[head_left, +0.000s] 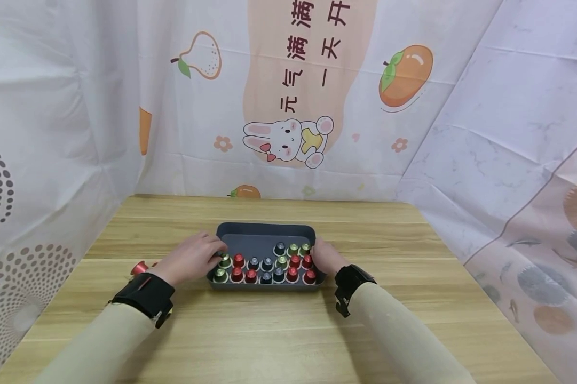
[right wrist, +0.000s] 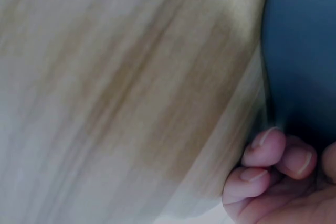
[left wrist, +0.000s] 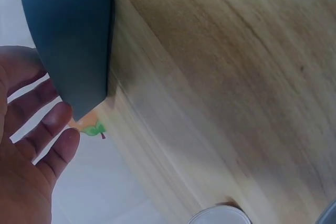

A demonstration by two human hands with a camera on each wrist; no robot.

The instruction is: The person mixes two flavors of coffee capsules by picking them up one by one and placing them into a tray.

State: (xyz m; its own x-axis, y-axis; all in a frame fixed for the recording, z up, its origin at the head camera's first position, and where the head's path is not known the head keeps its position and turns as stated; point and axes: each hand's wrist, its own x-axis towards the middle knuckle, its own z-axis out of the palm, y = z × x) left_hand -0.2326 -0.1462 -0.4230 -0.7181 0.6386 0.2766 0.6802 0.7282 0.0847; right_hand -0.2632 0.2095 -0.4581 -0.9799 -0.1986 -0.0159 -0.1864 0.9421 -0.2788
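Note:
A dark grey tray [head_left: 265, 229] holds coffee capsules in red, green and dark blue, standing in rows along its near side and right corner. My left hand [head_left: 194, 257] reaches over the tray's left rim. Its thumb and index finger pinch a green coffee capsule [head_left: 225, 261] at the row's left end; their tips are partly hidden by the rim in the left wrist view, where the other fingers [left wrist: 55, 121] hang loosely bent. At the right end, my right hand [head_left: 327, 257] grips the tray wall with curled fingers [right wrist: 264, 148]; its thumb is mostly out of sight.
A red capsule [head_left: 139, 268] lies on its side left of the tray, partly behind my left wrist, with another bit of red beside it. The wooden table [head_left: 269, 336] reaches back to a printed curtain [head_left: 192, 122], and more curtains hang at both sides.

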